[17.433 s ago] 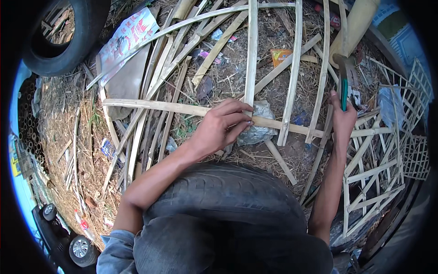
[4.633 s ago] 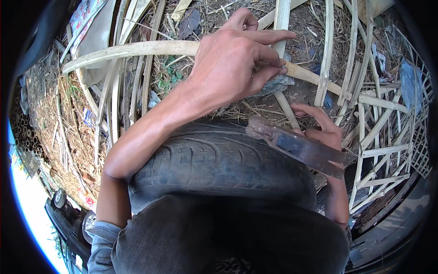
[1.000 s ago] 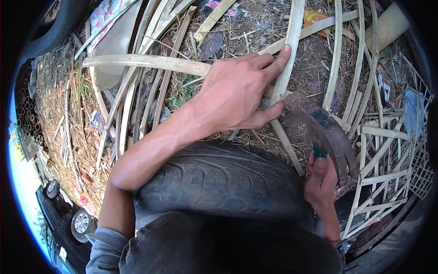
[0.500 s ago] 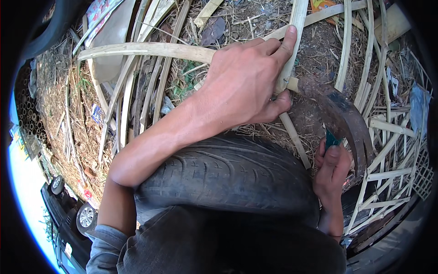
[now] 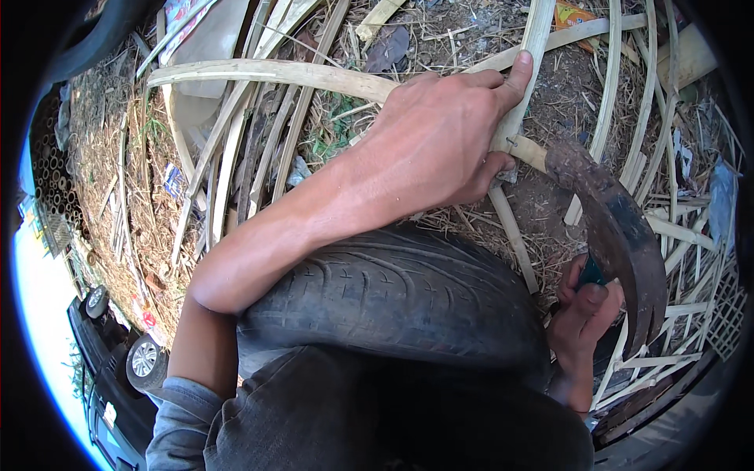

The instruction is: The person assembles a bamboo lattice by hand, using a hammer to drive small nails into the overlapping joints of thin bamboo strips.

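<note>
My left hand [image 5: 448, 133] is wrapped around an upright pale bamboo strip [image 5: 534, 39] where it crosses a long horizontal strip [image 5: 267, 72], with the forefinger stretched up along it. My right hand [image 5: 581, 310] grips the teal handle of a rusty curved blade [image 5: 616, 228]. The blade's tip rests by the crossing, just right of my left hand. A black tyre [image 5: 393, 290] lies under my left forearm, in front of my body.
Many thin bamboo strips [image 5: 236, 149] fan across dry straw and dirt. A woven bamboo lattice [image 5: 707, 259] spreads at the right. Litter wrappers lie at the top. A car [image 5: 126, 369] shows at the lower left rim.
The curved blade has swung up toward the crossing beside my left hand. My left hand keeps its hold on the upright strip, its forefinger now stretched further along it.
</note>
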The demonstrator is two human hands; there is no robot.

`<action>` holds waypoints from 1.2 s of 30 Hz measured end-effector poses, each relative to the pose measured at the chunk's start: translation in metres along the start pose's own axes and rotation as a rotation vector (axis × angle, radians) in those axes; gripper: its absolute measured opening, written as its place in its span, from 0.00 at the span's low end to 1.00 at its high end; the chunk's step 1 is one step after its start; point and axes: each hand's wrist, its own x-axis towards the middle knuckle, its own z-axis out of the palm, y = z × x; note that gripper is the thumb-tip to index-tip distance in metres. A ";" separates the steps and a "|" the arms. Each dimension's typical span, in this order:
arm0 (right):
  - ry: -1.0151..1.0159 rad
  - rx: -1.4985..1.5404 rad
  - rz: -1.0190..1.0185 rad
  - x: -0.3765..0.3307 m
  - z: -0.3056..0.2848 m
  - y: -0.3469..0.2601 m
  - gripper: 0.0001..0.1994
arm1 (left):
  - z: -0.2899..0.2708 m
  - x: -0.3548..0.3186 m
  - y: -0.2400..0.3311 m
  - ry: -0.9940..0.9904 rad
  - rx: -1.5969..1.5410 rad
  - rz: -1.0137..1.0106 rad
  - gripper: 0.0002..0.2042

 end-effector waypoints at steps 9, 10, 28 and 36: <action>-0.049 0.308 0.025 -0.004 -0.005 -0.003 0.33 | 0.000 0.000 0.000 -0.011 0.029 -0.024 0.40; 0.036 0.098 0.052 -0.002 0.007 0.000 0.35 | 0.001 0.001 -0.003 0.033 0.034 0.009 0.39; 0.098 -0.134 0.053 -0.004 -0.003 -0.011 0.39 | 0.001 0.011 0.005 0.036 -0.048 -0.022 0.36; 0.018 -0.255 0.065 0.001 0.004 0.016 0.44 | -0.011 0.010 0.005 -0.103 0.037 -0.130 0.40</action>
